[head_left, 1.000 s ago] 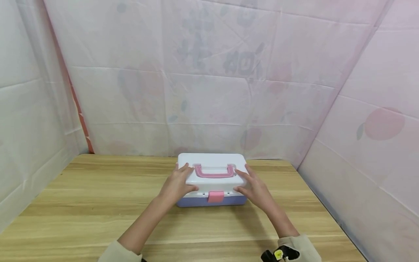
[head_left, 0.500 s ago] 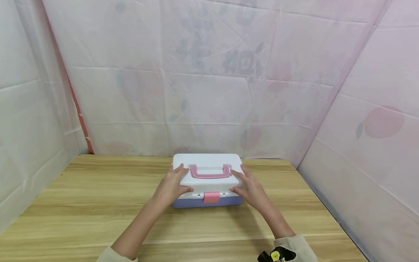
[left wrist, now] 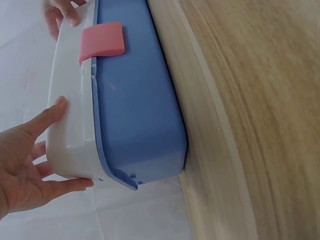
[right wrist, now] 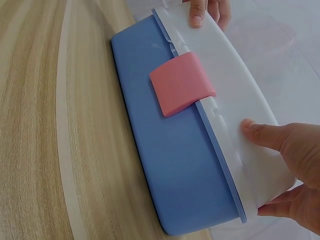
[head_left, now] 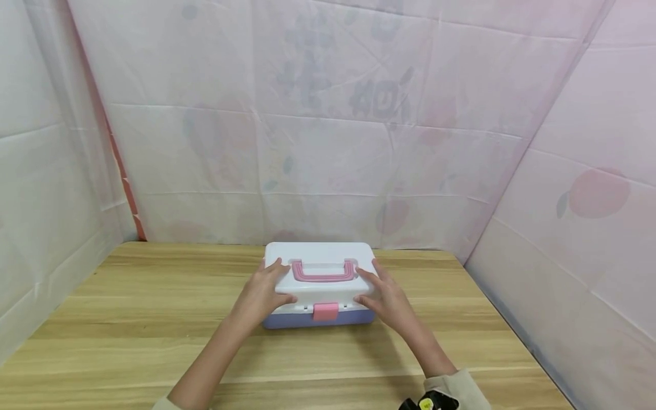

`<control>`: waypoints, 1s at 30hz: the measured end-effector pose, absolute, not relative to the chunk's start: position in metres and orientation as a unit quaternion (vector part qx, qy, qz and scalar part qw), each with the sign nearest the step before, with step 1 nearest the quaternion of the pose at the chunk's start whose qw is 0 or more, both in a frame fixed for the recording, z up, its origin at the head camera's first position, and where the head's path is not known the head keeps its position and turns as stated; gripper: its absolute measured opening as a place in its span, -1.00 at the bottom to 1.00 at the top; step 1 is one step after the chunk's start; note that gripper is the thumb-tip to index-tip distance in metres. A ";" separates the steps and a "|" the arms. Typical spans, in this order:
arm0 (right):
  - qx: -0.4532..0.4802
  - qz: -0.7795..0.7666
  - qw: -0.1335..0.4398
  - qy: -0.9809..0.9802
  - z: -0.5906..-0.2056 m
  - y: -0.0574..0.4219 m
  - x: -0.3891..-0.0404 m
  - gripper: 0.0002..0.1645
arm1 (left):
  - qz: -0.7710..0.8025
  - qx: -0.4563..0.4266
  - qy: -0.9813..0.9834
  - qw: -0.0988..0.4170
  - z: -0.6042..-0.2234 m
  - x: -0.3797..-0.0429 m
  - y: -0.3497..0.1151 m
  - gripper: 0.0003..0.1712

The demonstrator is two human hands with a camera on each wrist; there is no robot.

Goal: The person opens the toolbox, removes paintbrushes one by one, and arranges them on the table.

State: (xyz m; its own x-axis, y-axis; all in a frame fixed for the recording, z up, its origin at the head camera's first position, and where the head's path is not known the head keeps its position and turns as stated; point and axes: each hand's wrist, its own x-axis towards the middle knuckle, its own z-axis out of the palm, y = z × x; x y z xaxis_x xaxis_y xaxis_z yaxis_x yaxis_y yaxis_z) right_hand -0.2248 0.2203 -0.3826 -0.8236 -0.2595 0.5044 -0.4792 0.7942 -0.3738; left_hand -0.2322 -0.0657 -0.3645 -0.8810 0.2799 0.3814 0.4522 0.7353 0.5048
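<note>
Tbl (head_left: 154,319) bears box (head_left: 320,296) lengthwise L-R, latch (head_left: 325,311) on nr side.

The table (head_left: 154,319) has a yellowish-brown wooden top with grain running from side to side. On it sits a box (head_left: 323,292), upright and flat on its bottom, its front facing the near side. The table's back edge runs just behind the box. A paler stripe (head_left: 287,378) in the wood crosses in front of the box, and a soft shadow (head_left: 379,347) falls before the box's right end.
</note>
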 end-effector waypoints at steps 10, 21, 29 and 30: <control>0.190 0.256 0.208 -0.925 -0.382 0.215 -0.220 -0.30 | -0.313 -0.193 -0.920 0.136 -0.362 -0.227 -0.070 -0.26; 0.194 0.252 0.220 -0.922 -0.384 0.214 -0.217 -0.31 | -0.333 -0.187 -0.914 0.137 -0.366 -0.224 -0.071 -0.27; 0.196 0.254 0.233 -0.918 -0.386 0.213 -0.214 -0.32 | -0.341 -0.194 -0.908 0.149 -0.366 -0.220 -0.072 -0.28; 0.197 0.254 0.234 -0.918 -0.386 0.213 -0.214 -0.32 | -0.343 -0.193 -0.907 0.146 -0.365 -0.220 -0.073 -0.28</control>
State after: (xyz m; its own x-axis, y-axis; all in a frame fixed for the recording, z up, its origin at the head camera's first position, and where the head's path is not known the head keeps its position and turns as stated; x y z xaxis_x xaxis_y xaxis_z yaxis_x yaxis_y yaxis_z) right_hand -0.2141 0.2125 -0.3857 -0.8126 -0.2421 0.5301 -0.4802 0.7936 -0.3737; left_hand -0.2198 -0.0729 -0.3652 -0.8825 0.2509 0.3978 0.4513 0.6896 0.5664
